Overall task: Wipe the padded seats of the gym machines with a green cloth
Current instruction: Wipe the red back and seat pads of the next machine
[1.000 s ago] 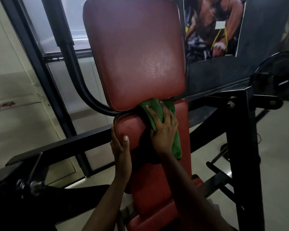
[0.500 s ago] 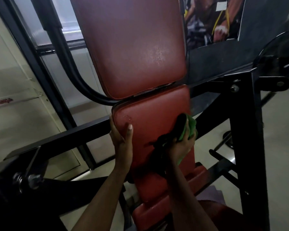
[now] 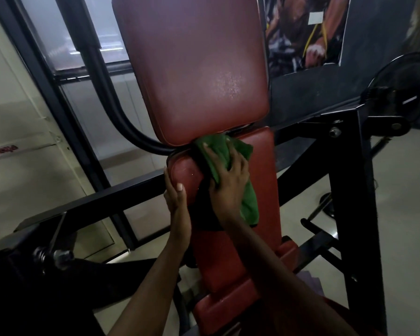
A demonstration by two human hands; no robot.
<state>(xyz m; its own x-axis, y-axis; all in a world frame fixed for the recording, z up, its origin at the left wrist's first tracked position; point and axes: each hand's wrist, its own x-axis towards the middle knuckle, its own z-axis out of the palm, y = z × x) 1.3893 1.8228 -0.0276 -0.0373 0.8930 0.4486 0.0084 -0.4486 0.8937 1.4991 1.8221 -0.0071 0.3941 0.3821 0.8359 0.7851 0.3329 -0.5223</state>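
the right hand point(image 3: 228, 183) has gone back up: half a second before it was low at the right edge of the lower pad point(image 3: 262, 166) with the green cloth point(image 3: 220, 152) bunched in it, and now it lies at the top of this pad, just under the bottom edge of the upper pad point(image 3: 194, 69). its fingers are spread and nearly straight; they press the cloth against the red cover and do not close around it, and the rest of the cloth hangs down beside the wrist. the left hand point(image 3: 176, 197) has not moved: it holds the left edge of the lower pad, fingers curled behind the side, thumb on the front face. i think the wiping goes in strokes, down and up again, so the top part near the gap between the two pads gets a second pass. the small cushion point(image 3: 226, 309) at the bottom seems not yet reached, so this machine looks about half done
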